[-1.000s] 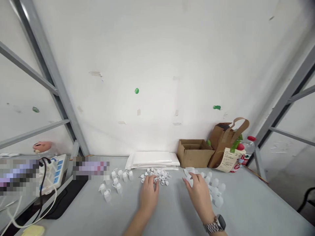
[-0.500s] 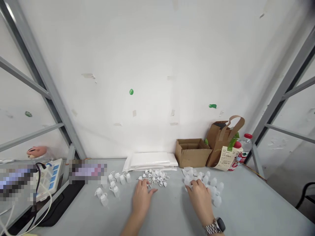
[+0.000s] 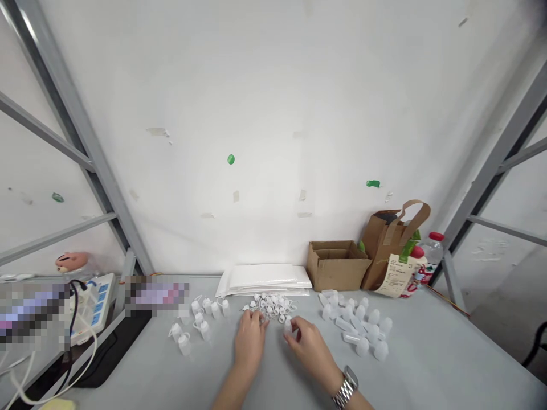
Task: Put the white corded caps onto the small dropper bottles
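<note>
My right hand [image 3: 311,344] pinches a small translucent plastic bottle [image 3: 288,326] between thumb and fingers, just right of the cap pile. My left hand [image 3: 251,337] is at the near edge of a heap of small white caps with loop straps [image 3: 276,306]. Its thumb and fingertips are drawn together; what lies between them is too small to make out. Right of my hands lies a loose group of open translucent bottles [image 3: 359,327], some upright, some on their sides. On the left stand several bottles with looped caps fitted [image 3: 205,330].
White flat envelopes [image 3: 265,279] lie against the wall behind the caps. A cardboard box [image 3: 339,273], a brown paper bag [image 3: 376,245] and a red-capped bottle [image 3: 433,250] stand at the back right. A power strip [image 3: 96,310], cables and a black mat [image 3: 113,347] lie left.
My right hand has moved left from the loose bottles to beside the caps, now with a bottle in it. My left thumb has drawn in toward the fingers at the cap heap.
</note>
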